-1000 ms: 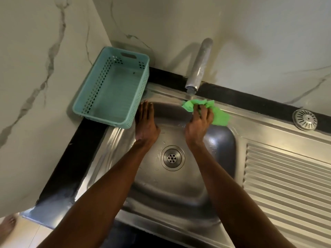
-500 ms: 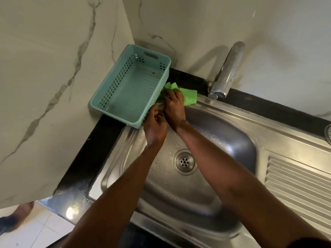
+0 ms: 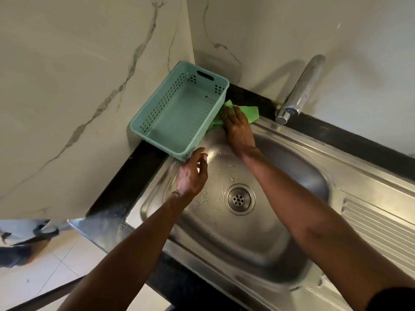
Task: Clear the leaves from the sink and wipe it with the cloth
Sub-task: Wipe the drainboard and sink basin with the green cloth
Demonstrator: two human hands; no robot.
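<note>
Setting: a marble-veined wall corner fills the upper frame, above a black counter (image 3: pixel 125 182) that carries the steel sink (image 3: pixel 298 254).
Sink: its basin sits centre frame, wet with droplets around the drain (image 3: pixel 239 199); I see no leaves in it, so I judge the clearing done and the wiping under way.
Right hand: my right hand (image 3: pixel 237 129) presses the green cloth (image 3: pixel 249 112) flat on the sink's back-left rim, fingers laid straight, to rub the strip beside the basket.
Left hand: my left hand (image 3: pixel 190 176) touches the near corner of the teal basket (image 3: pixel 179 113), fingers loosely curled and holding nothing, probably to steady or nudge it off the rim.
Tap: the tap (image 3: pixel 301 88) stands upper right, no water visibly running.
Hidden: most of the cloth lies under my palm and behind the basket; the draining board is cut off at the right edge.
</note>
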